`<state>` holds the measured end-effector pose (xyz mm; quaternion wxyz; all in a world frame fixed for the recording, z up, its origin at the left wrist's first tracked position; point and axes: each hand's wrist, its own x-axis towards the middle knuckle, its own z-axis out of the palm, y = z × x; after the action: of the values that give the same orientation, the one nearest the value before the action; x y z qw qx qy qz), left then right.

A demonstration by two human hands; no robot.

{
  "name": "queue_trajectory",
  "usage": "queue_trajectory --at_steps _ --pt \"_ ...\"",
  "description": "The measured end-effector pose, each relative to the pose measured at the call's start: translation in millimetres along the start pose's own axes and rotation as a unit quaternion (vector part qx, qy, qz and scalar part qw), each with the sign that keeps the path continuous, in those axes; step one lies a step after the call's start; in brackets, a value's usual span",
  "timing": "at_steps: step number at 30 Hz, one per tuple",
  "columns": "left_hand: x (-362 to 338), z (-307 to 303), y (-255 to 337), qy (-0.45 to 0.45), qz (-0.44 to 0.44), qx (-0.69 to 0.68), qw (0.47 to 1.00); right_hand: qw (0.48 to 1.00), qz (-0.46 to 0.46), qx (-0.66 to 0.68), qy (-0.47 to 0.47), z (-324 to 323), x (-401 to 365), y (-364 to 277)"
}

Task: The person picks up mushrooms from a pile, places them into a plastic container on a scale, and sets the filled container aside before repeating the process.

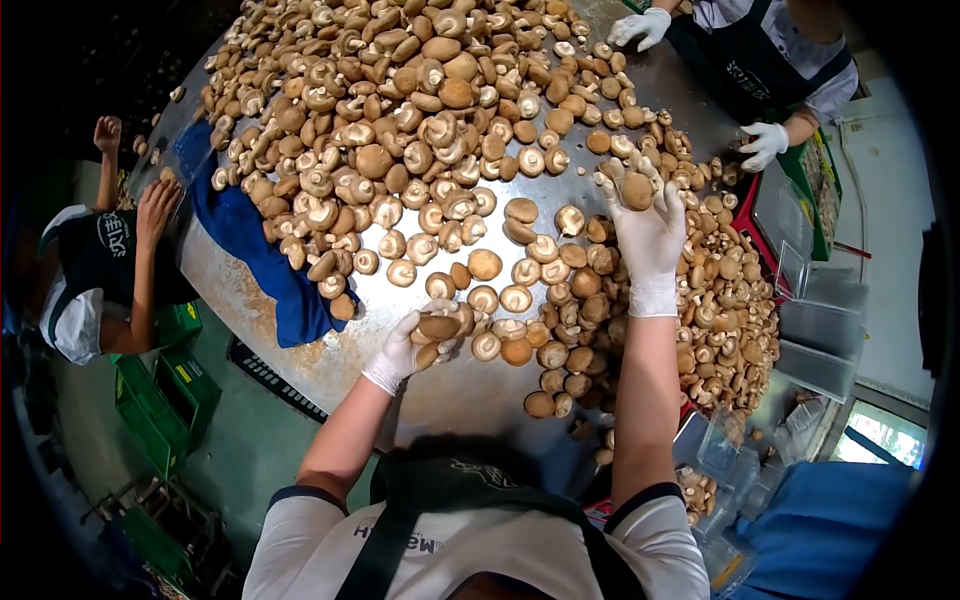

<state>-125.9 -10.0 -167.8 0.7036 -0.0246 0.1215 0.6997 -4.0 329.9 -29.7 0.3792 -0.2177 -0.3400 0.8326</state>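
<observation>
The left hand (pixel 398 352), gloved in white, is curled around several mushrooms (pixel 437 327) over the near edge of the counter (pixel 440 405). The right hand (pixel 648 235), gloved too, has fingers half bent, with one mushroom (pixel 637 190) lying against them, above the counter's right side. The left grip looks crowded, so one piece could slip out and fall near that edge; the right one could roll away, as the fingers seem loose. Farther out, a passing forearm could push loose mushrooms (pixel 540 404) off the near edge, and the heap (pixel 380 90) toward the far edge could slide if disturbed.
</observation>
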Motion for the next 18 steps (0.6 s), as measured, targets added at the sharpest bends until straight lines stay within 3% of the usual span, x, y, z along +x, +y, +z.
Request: queue_trajectory --at_steps 1,2,3,4,5,7,10,13,14,15,16,18 --pt "-1 1 0 -0.001 0.0 0.0 1.0 0.998 -0.016 -0.058 0.026 5 5 4" --pt "-2 0 -1 0.005 0.0 0.001 1.0 0.963 0.009 -0.267 0.031 10 8 7" --pt "-2 -2 -1 0.011 0.0 0.002 1.0 0.885 0.031 -0.464 0.033 25 9 11" --pt "-3 -3 -1 0.017 0.0 0.003 1.0 0.845 0.096 -0.526 -0.003 40 3 25" --pt "-2 -3 -1 0.014 0.004 0.001 1.0 0.806 0.065 -0.583 -0.07 30 -1 49" --pt "-2 -3 -3 0.011 0.011 -0.004 1.0 0.522 0.003 -0.845 -0.122 29 -22 75" --pt "1 -6 -3 -0.012 0.017 0.0 1.0 0.655 0.141 -0.742 -0.026 18 -16 64" --pt "-1 -2 -3 0.027 0.006 0.003 1.0 0.863 0.177 -0.472 -0.033 -15 -16 42" --pt "0 -1 -3 0.016 0.007 -0.001 1.0 0.923 0.207 -0.321 -0.053 -18 -22 31" --pt "0 -2 -2 0.005 0.007 -0.004 1.0 0.962 0.205 -0.181 0.007 12 -38 21" --pt "1 -2 -1 -0.008 0.005 -0.007 1.0 0.973 0.223 -0.052 0.008 -5 -46 22" --pt "2 -3 0 -0.006 0.008 -0.002 1.0 0.955 0.243 0.161 0.047 -11 -62 22"
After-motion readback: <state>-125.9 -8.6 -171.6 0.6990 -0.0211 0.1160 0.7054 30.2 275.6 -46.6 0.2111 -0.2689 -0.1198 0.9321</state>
